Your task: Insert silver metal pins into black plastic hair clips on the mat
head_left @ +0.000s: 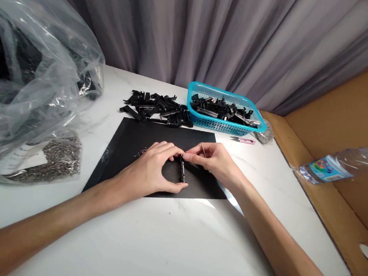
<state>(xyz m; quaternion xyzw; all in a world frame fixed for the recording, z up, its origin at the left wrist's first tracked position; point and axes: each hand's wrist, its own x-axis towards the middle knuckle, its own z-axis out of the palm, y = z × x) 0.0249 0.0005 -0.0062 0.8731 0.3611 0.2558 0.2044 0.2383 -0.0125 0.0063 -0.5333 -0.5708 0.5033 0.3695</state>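
Observation:
Over a black mat (127, 150) on the white table, my left hand (153, 169) pinches a small black clip (182, 169) between thumb and forefinger, holding it upright. My right hand (213, 158) meets the clip's top end with pinched fingertips and also carries a thin metal pin that sticks up between its fingers. A few small metal bits (141, 152) lie on the mat just left of my left hand.
A pile of black clips (157, 108) lies behind the mat beside a turquoise basket (224, 126) holding more. Pink snips (242, 140) rest by the basket. A large clear plastic bag (30, 75) and a bag of metal parts (54, 160) sit left. A water bottle (344, 166) lies right on cardboard.

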